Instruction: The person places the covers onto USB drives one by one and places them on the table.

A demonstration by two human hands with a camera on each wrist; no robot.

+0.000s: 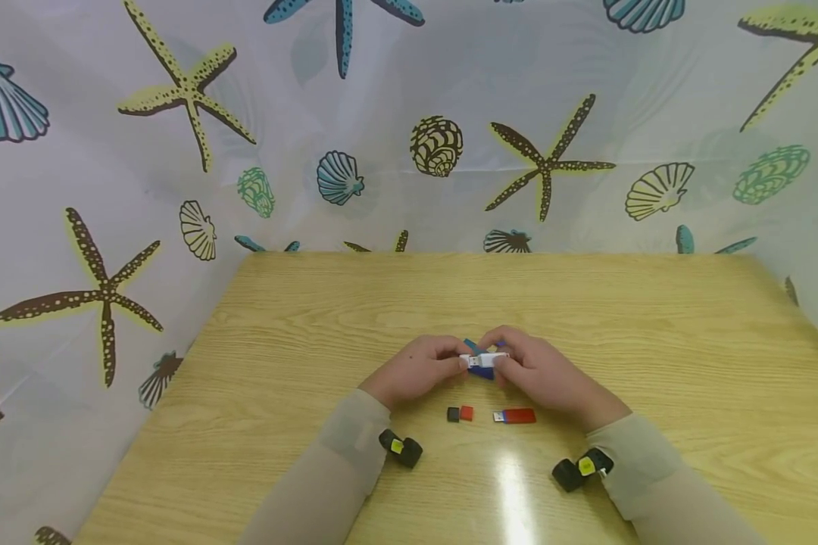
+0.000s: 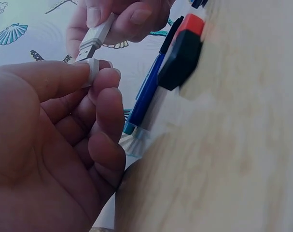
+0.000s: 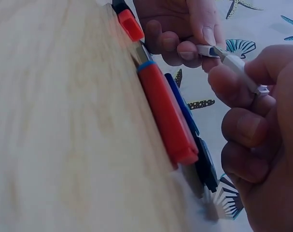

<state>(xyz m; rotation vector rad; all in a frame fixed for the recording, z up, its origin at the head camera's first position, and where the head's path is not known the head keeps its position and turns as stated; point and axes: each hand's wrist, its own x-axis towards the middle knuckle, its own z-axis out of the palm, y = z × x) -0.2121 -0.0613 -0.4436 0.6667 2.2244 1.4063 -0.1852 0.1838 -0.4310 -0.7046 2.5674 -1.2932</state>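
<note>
My right hand [image 1: 538,371] pinches a white USB flash drive [image 1: 494,359] between thumb and fingers. With thumb and fingertips, my left hand [image 1: 419,369] grips the small white cap [image 2: 92,71]. The drive's metal connector [image 1: 475,362] shows between the two hands, its tip right at the cap's mouth. Both pieces are held above the tabletop. Nearer to me lies a red USB flash drive [image 1: 519,415] with its connector bare, pointing left. To its left sit a red cap [image 1: 466,413] and a black cap [image 1: 453,415], side by side.
Blue slim objects [image 1: 480,372] lie on the wooden table [image 1: 300,318] behind the hands, partly hidden by them. A cloth with shells and starfish [image 1: 382,113] hangs around the table's back and sides. Each wrist carries a small black camera [image 1: 401,448].
</note>
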